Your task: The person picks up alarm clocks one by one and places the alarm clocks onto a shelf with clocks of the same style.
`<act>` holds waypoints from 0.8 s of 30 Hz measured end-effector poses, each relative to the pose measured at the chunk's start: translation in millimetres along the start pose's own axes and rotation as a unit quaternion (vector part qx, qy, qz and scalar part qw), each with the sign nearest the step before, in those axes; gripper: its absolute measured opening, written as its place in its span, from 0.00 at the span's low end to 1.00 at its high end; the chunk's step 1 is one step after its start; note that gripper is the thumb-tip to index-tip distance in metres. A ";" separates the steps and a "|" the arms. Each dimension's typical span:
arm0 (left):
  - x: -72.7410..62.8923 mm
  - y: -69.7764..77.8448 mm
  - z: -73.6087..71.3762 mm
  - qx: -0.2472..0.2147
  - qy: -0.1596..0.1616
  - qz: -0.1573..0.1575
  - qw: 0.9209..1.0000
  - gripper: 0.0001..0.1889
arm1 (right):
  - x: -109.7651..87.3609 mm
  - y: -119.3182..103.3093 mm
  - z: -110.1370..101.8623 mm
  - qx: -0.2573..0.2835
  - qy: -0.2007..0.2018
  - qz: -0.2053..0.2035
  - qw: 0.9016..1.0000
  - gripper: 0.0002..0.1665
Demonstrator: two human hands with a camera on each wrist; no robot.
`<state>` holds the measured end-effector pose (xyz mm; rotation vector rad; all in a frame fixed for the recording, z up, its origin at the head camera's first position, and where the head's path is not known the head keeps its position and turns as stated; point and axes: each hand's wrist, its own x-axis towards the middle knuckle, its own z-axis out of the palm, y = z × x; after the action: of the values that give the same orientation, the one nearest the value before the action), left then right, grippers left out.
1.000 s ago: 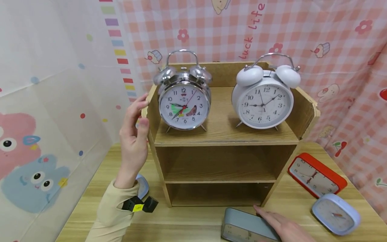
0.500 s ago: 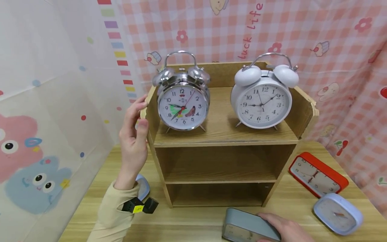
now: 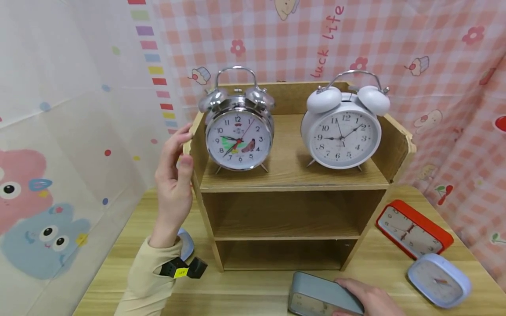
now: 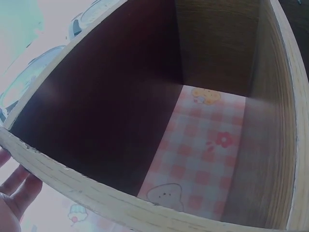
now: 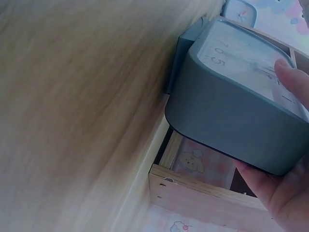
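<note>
Right hand (image 3: 371, 299) settles its grip on the grey clock (image 3: 324, 290), before the shelf unit (image 3: 286, 215).
Head view: the clock hardly moves since one second ago, so the hold seems ready; red clock (image 3: 415, 229) and blue clock (image 3: 438, 281) lie near, at right. Left wrist: unclenched, the left hand (image 4: 14, 198) touches the unit's outer side. Right wrist: thumb lies over the clock face, fingers opposite.

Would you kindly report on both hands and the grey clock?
Left hand touching wooden shelf; right hand gripping grey clock; red clock off right, seemingly not in the way.
</note>
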<state>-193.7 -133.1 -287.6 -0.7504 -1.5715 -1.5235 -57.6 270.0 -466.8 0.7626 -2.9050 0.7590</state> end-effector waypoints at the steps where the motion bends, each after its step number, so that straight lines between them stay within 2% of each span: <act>1: 0.0 0.1 0.0 0.001 -0.001 0.000 1.000 0.35 | -0.3 0.0 0.3 -0.001 0.005 -0.003 1.000 0.30; 7: -0.1 0.5 -0.1 0.004 0.001 0.000 1.000 0.35 | -1.0 2.3 3.1 0.005 0.011 -0.012 1.000 0.30; 13: 1.1 -0.2 1.0 -0.005 -0.008 0.001 1.000 0.36 | -1.8 5.1 6.4 -0.001 0.046 -0.041 0.998 0.30; 17: 1.0 -1.1 0.9 -0.012 -0.008 0.002 1.000 0.35 | -2.4 3.7 7.1 -0.012 0.064 -0.041 0.997 0.31; 20: 0.4 -1.7 0.4 -0.011 -0.006 0.004 1.000 0.34 | -2.5 1.8 6.7 -0.012 0.059 -0.028 0.998 0.30; 24: -0.1 -1.7 -0.4 -0.008 -0.005 0.004 1.000 0.32 | -1.9 0.1 5.4 0.008 0.036 -0.030 0.999 0.29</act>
<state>-195.0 -133.6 -288.5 -0.7735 -1.5643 -1.5301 -55.5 268.4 -471.9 0.8042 -2.8020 0.7882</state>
